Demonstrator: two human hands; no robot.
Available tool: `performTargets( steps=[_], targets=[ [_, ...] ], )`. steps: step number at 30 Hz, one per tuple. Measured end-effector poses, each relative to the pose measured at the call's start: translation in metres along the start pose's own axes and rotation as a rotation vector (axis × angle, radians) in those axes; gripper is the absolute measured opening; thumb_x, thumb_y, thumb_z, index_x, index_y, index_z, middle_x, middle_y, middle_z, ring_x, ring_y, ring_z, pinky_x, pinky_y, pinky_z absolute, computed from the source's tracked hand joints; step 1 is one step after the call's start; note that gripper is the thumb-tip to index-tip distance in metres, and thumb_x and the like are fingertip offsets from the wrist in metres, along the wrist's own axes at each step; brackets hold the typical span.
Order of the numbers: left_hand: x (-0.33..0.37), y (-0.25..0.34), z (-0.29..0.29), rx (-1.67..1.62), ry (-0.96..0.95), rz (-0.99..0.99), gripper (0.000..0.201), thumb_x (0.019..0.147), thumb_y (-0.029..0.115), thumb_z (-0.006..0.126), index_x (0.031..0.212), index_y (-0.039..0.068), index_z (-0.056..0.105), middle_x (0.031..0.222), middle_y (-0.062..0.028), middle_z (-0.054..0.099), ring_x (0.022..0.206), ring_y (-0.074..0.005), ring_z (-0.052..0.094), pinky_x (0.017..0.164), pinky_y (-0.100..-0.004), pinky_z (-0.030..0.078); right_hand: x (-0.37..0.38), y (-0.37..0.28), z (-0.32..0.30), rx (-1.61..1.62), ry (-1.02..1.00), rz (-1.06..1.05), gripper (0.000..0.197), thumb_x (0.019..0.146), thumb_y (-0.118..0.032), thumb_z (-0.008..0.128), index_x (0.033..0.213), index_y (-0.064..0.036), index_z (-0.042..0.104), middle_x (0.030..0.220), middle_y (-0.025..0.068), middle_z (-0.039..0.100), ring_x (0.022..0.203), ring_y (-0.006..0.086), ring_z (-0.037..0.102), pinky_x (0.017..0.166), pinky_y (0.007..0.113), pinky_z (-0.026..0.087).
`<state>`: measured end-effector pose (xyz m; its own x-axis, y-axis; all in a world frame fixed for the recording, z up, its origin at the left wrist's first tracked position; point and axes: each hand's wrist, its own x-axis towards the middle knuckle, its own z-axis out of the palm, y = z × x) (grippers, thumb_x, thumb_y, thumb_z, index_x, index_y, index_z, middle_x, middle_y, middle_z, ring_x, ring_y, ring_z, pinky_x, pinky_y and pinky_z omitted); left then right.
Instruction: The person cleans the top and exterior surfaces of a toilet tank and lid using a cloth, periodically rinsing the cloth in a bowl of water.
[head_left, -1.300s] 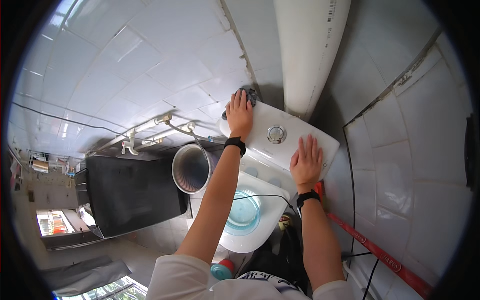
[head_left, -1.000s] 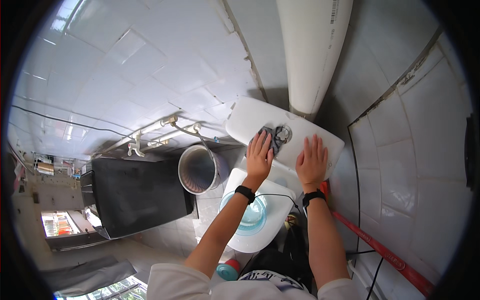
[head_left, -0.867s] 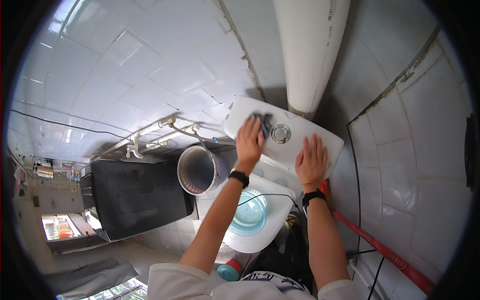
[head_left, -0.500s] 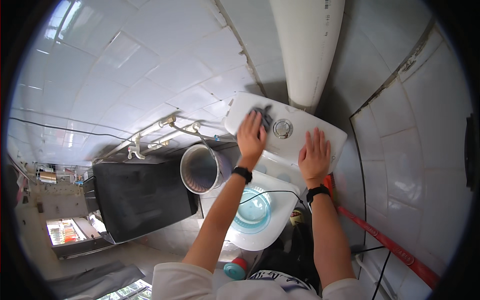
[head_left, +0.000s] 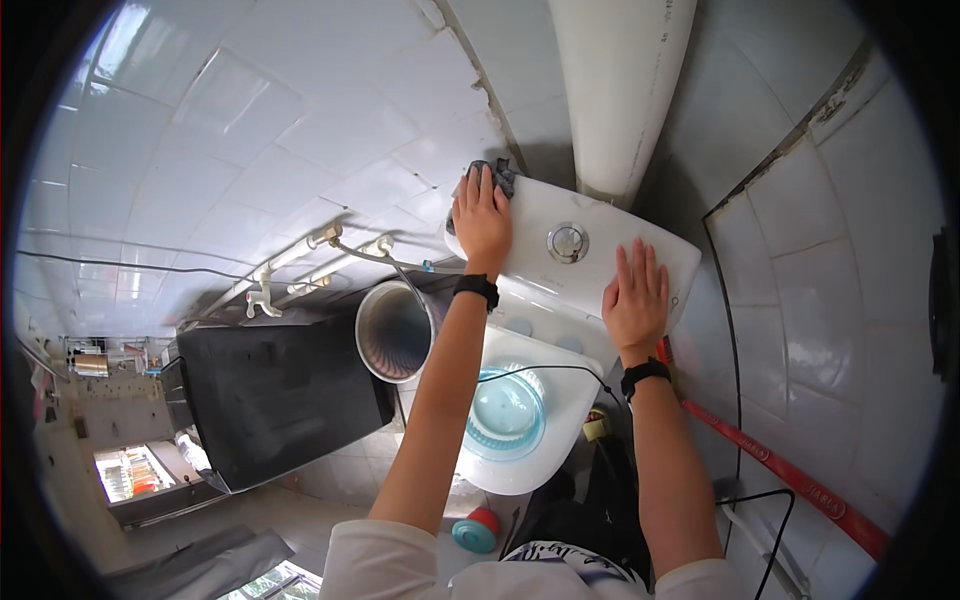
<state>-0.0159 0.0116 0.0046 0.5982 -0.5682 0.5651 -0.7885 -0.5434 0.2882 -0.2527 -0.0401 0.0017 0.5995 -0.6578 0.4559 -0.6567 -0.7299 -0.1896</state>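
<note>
At the far left corner of the white toilet tank lid (head_left: pixel 550 205), my left hand (head_left: pixel 482 232) presses down on a dark grey cloth (head_left: pixel 503 178). Part of the cloth bunches out past the fingers and some hangs at the lid's left edge. My right hand (head_left: pixel 637 305) lies flat on the right part of the lid, fingers stretched, holding nothing. Between the hands is the round chrome flush button (head_left: pixel 568 243). Below the tank, the closed white toilet seat cover (head_left: pixel 540 455) carries a clear light-blue basin (head_left: pixel 505 410).
A thick white pipe (head_left: pixel 620 100) rises behind the tank. Left of the toilet stand a pale bucket (head_left: pixel 398 330) and a black cabinet-like box (head_left: pixel 280 400); water pipes with a tap (head_left: pixel 262 300) run along the wall. A red pole (head_left: pixel 780 465) leans at right. A black cable (head_left: pixel 560 382) crosses the basin.
My left hand has slid the grey cloth leftward, from beside the flush button to the lid's far left corner. My right hand stays on the lid.
</note>
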Motion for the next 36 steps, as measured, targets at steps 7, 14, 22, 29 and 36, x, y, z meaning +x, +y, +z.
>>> performTargets(
  steps=[7,14,22,29,36],
  targets=[
    [-0.104,0.075,-0.033,-0.255,-0.053,-0.005,0.042,0.08,0.009,0.055,0.122,0.005,0.052,0.13,-0.0159,0.047,0.121,-0.0377,0.041,0.1,-0.046,0.032,0.001,0.004,0.003,0.006,0.031,-0.007,0.041,0.08,-0.014,0.051,0.12,-0.0098,0.051,0.133,0.012,0.046,0.123,0.0295,0.042,0.099,0.047,0.034],
    [-0.118,0.08,-0.028,-0.33,-0.08,0.021,0.043,0.08,0.011,0.056,0.123,0.008,0.053,0.132,-0.0145,0.045,0.123,-0.0389,0.038,0.101,-0.0494,0.029,-0.009,0.037,-0.005,0.29,0.04,0.033,0.03,0.082,-0.008,0.051,0.112,-0.0086,0.056,0.127,0.0073,0.052,0.119,0.0266,0.047,0.1,0.049,0.032],
    [-0.108,0.072,-0.017,-0.156,0.05,-0.093,0.043,0.081,0.01,0.053,0.124,0.009,0.052,0.133,-0.0138,0.045,0.123,-0.0356,0.039,0.102,-0.0489,0.027,-0.022,0.048,-0.005,0.542,0.16,0.489,0.036,0.094,-0.012,0.038,0.129,-0.0041,0.043,0.127,0.0189,0.049,0.119,0.0357,0.044,0.098,0.037,0.038],
    [-0.13,0.151,-0.026,-0.404,-0.264,0.256,0.049,0.074,0.012,0.058,0.123,0.011,0.053,0.132,-0.0117,0.046,0.122,-0.0333,0.041,0.099,-0.0465,0.033,-0.017,0.044,0.002,0.599,0.155,0.607,0.042,0.092,-0.006,0.035,0.133,-0.0122,0.039,0.127,0.0234,0.044,0.112,0.0405,0.047,0.093,0.042,0.041],
    [-0.05,0.141,0.004,-0.186,-0.144,0.228,0.04,0.08,0.014,0.055,0.12,0.006,0.054,0.127,-0.0139,0.05,0.119,-0.0327,0.044,0.098,-0.0425,0.035,-0.013,0.026,0.001,0.545,0.209,0.664,0.043,0.09,-0.005,0.039,0.131,-0.0158,0.042,0.122,0.0261,0.048,0.108,0.0425,0.049,0.089,0.045,0.043]
  ],
)
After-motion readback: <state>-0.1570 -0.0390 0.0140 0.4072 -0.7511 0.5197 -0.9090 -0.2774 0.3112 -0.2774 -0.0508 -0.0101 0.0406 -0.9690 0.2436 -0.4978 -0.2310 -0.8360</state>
